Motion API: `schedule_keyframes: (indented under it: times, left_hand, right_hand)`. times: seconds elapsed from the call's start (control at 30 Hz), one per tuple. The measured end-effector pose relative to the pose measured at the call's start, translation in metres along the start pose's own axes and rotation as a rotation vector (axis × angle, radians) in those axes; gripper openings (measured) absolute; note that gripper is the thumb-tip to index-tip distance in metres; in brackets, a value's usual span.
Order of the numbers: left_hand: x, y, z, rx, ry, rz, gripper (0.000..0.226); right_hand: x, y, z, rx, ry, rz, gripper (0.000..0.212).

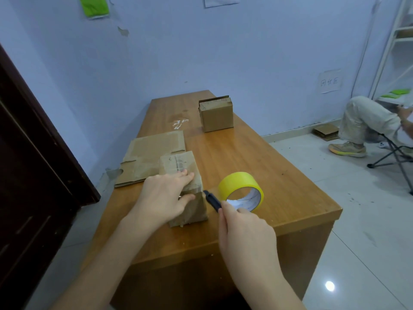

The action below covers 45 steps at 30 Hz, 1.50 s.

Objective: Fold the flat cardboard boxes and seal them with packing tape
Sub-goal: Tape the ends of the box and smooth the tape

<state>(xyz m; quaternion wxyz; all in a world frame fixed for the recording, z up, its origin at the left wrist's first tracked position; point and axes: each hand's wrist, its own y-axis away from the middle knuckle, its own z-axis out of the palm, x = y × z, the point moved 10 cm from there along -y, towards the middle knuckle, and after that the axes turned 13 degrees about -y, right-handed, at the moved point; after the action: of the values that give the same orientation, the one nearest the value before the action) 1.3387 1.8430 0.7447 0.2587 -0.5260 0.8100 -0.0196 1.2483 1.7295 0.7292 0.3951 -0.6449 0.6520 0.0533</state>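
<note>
A small folded cardboard box (190, 166) stands on the wooden table (268, 166), with tape across its top. My left hand (165, 195) lies over the box's near top edge, fingers on top and thumb on the front face. My right hand (243, 229) grips a dark blue utility knife (212, 201), whose tip is at the box's right top corner. A yellow roll of packing tape (240, 190) stands on edge just right of the knife. Flat cardboard boxes (152, 153) lie behind the box, to the left.
Another folded box (216, 114) stands at the table's far end. A dark door (33, 175) is on the left. At the right a person (366, 121) sits on a folding chair beside a white shelf, with cardboard on the floor near them.
</note>
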Motion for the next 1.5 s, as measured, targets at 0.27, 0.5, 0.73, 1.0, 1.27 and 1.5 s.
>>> schedule_keyframes:
  times: [0.27, 0.5, 0.73, 1.0, 1.27, 1.5]
  left_hand:
    - [-0.004, 0.000, 0.000, -0.042, 0.019, -0.011, 0.056]
    - [-0.005, 0.000, 0.002, -0.052, 0.009, -0.016, 0.057]
    - [-0.004, 0.000, 0.002, -0.059, 0.002, -0.027, 0.057]
    - [-0.006, 0.002, 0.001, -0.066, 0.058, -0.036, 0.065]
    - [-0.005, 0.004, -0.002, -0.037, 0.066, -0.040, 0.062]
    - [-0.005, 0.003, -0.001, -0.017, 0.085, -0.046, 0.063]
  right_hand:
    - [0.007, 0.021, 0.017, -0.108, -0.004, -0.002, 0.010]
    - [0.037, 0.006, -0.012, -0.142, -0.353, 0.052, 0.026]
    - [0.068, -0.019, -0.046, 0.022, -0.590, 0.146, 0.012]
    - [0.116, -0.067, -0.041, 0.162, -0.357, 0.156, 0.012]
    - [0.192, -0.087, 0.009, 0.024, -0.026, 0.343, 0.016]
    - [0.206, -0.084, 0.018, 0.029, 0.025, 0.366, 0.021]
